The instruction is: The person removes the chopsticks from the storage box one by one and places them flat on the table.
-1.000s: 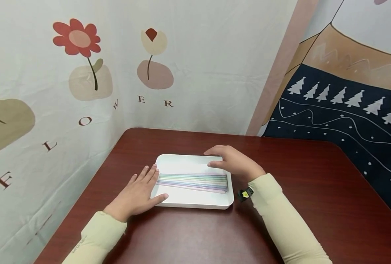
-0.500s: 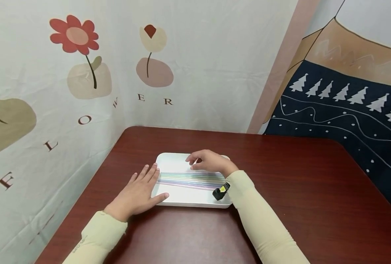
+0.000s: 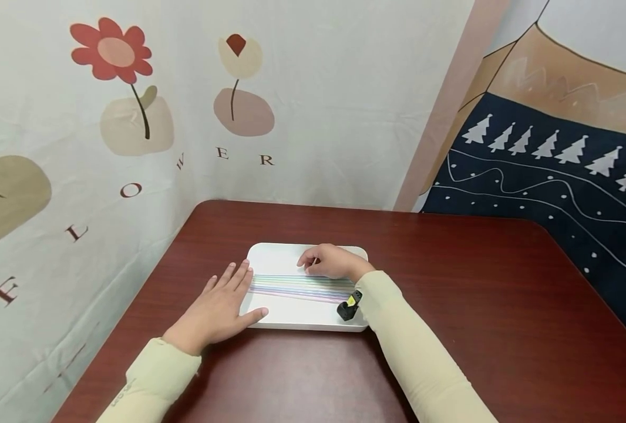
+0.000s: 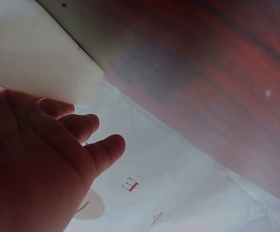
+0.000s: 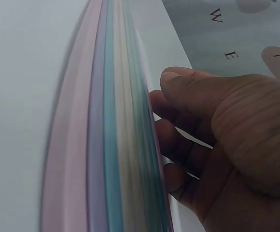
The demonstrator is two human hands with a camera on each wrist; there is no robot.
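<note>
Long pastel strips (image 3: 283,285), paper-like, lie side by side across a white tray (image 3: 297,318). The left hand (image 3: 215,311) rests on the tray's left end with fingers straight and thumb spread. In the left wrist view, that hand (image 4: 43,159) is beside the tray's pale wall (image 4: 43,55). The right hand (image 3: 331,262) is low over the tray, at the far edge of the bundle. In the right wrist view, its fingers are bent, with fingertips (image 5: 165,130) against the outermost strip. No strip is visible between thumb and forefinger. The strips' right ends are hidden behind the right wrist in the head view.
A dark red-brown table (image 3: 450,294) bears the tray. Behind it hangs a pale curtain (image 3: 339,106) with printed flowers and letters; a navy cloth (image 3: 529,182) with white trees is at the right. A small black device (image 3: 347,308) sits at the right wrist.
The right hand has moved left and down from the tray's far right corner to the strips' far edge, its fingers bending more. The left hand has stayed on the tray's left end.
</note>
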